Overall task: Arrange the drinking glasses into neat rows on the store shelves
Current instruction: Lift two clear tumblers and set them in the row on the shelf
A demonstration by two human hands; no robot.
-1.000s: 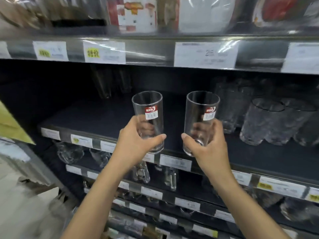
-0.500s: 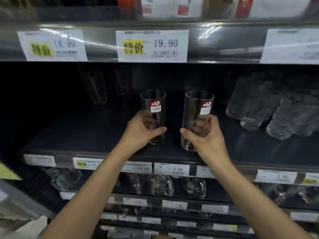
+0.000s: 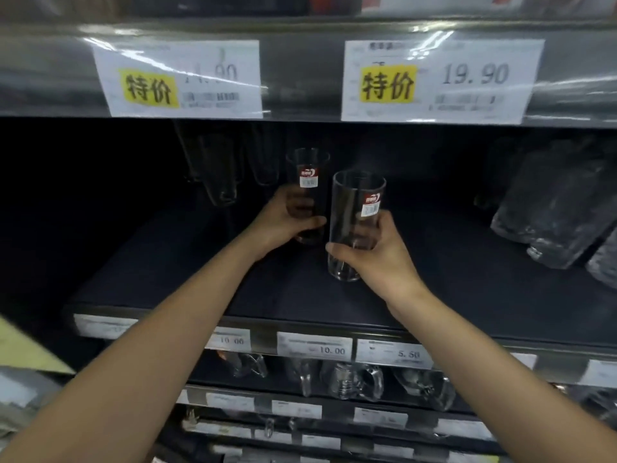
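Note:
Two tall clear drinking glasses with red-and-white stickers are in my hands over a dark shelf (image 3: 300,295). My left hand (image 3: 283,222) grips the farther glass (image 3: 307,175) deep in the shelf, its base low near the shelf board. My right hand (image 3: 377,255) holds the nearer glass (image 3: 354,208) upright, just right of and in front of the first; I cannot tell whether its base touches the shelf. More tall glasses (image 3: 220,175) stand in the dark at the back left.
Textured glasses (image 3: 551,208) crowd the right side of the same shelf. Price tags (image 3: 437,81) hang on the shelf edge above. Lower shelves hold glass mugs (image 3: 354,379) behind a rail of price labels (image 3: 314,349).
Both hands have pushed the glasses deeper into the shelf. The left glass has gone farther back and down; the right one trails in front of it. The view has closed in.

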